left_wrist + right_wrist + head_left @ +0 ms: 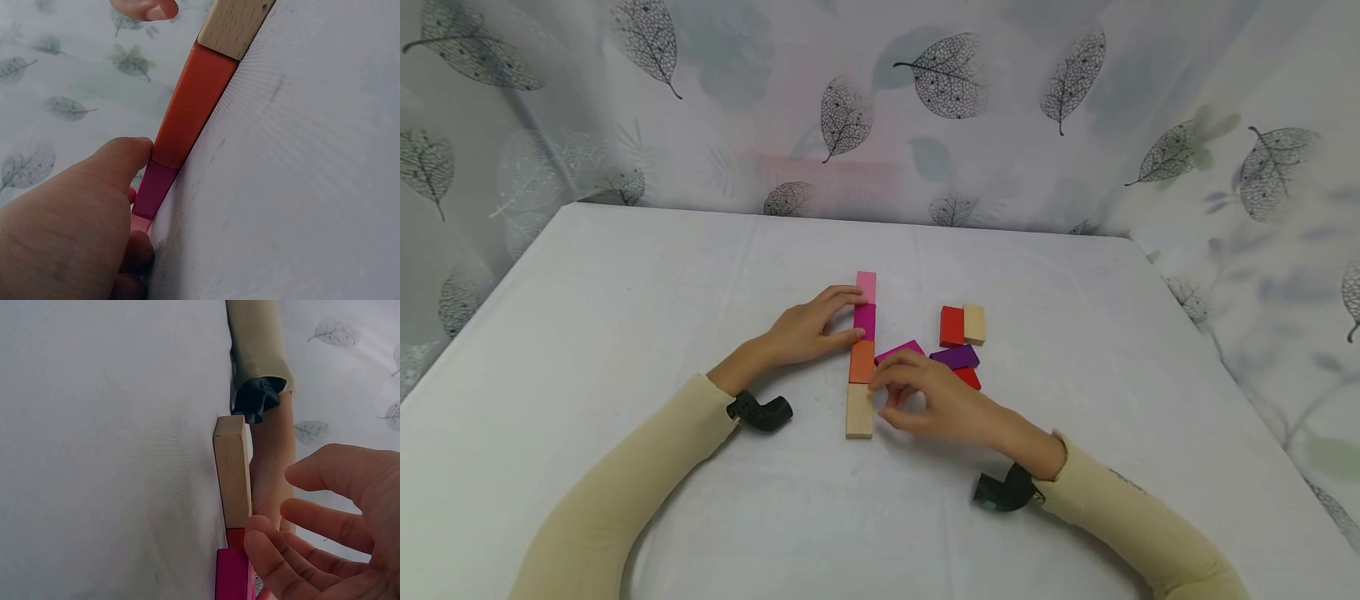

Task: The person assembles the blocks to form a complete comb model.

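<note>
Head view is laying out the whole white desk (737, 517). At its left a cream sleeve (625, 475) is reaching in, a black mount (763, 412) is sitting at the wrist, and the left hand (805, 332) is resting its relaxed fingers against the left side of a row, clenching nothing. Four blocks are forming that row end to end in mid-desk, running away from the person: the wooden block (860, 411) nearest, then the orange block (862, 362), the magenta block (865, 322) and the pink block (867, 287).

Just right of the row, a loose magenta block (901, 350) is lying slanted, partly covered by the right hand (936, 396). That hand is holding its fingers bent but released beside the wooden block; whether they are touching it, I cannot tell. Farther right, a purple block (955, 357) is lying by a partly hidden red block, while another red block (952, 327) is sitting against a pale block (974, 323); only this view is catching these four.

Left wrist view is revealing the thumb touching the row where orange and magenta are meeting. Right wrist view is exposing the air between the right thumb and fingers.
</note>
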A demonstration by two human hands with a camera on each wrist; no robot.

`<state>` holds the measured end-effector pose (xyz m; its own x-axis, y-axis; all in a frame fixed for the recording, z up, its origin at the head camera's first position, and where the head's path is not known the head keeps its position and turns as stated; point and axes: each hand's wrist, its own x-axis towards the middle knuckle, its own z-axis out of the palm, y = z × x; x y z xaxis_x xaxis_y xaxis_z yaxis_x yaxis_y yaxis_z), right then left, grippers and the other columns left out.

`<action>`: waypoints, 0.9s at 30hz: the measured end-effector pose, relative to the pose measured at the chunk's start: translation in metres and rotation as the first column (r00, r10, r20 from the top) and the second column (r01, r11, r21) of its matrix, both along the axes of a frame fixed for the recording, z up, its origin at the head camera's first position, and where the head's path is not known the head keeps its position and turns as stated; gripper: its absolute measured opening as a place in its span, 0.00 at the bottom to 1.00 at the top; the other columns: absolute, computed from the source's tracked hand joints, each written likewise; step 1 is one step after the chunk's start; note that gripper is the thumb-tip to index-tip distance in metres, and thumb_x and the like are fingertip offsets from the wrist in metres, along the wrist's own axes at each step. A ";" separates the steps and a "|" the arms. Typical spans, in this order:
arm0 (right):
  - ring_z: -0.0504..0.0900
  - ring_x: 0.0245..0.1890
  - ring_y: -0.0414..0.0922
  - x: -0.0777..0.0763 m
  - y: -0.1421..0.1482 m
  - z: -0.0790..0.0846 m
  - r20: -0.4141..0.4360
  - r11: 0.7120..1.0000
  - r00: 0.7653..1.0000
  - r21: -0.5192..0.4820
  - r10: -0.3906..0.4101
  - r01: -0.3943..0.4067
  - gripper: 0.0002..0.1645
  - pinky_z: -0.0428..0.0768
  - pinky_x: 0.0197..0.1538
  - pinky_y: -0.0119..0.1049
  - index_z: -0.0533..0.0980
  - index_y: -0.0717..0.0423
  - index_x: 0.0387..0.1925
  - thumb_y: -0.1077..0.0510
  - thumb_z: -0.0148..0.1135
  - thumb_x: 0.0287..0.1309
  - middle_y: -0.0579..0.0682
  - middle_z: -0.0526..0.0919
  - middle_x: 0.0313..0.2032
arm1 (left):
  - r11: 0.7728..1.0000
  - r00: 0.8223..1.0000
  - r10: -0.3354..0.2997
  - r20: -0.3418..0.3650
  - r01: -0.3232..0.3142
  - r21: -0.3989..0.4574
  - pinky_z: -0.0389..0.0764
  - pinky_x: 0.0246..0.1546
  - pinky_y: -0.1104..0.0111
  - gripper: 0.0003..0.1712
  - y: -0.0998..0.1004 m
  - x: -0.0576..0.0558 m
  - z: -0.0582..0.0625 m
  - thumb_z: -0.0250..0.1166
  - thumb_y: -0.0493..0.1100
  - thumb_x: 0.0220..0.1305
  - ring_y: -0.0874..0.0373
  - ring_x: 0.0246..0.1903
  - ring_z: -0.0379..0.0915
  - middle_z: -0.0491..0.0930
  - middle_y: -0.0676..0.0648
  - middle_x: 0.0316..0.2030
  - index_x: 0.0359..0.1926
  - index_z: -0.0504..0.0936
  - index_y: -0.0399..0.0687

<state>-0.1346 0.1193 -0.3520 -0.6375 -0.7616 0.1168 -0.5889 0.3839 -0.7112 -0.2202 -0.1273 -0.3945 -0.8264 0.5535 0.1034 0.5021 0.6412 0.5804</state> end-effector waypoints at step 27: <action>0.79 0.36 0.41 -0.018 0.019 0.016 -0.035 0.993 0.992 0.023 -0.118 0.119 0.14 0.81 0.40 0.34 0.81 0.59 0.46 0.63 0.66 0.57 0.52 0.78 0.47 | 1.000 1.000 0.005 0.005 -0.005 -0.006 0.71 0.36 0.64 0.33 0.001 0.003 0.004 0.61 0.56 0.67 0.60 0.31 0.68 0.59 0.50 0.71 0.69 0.66 0.53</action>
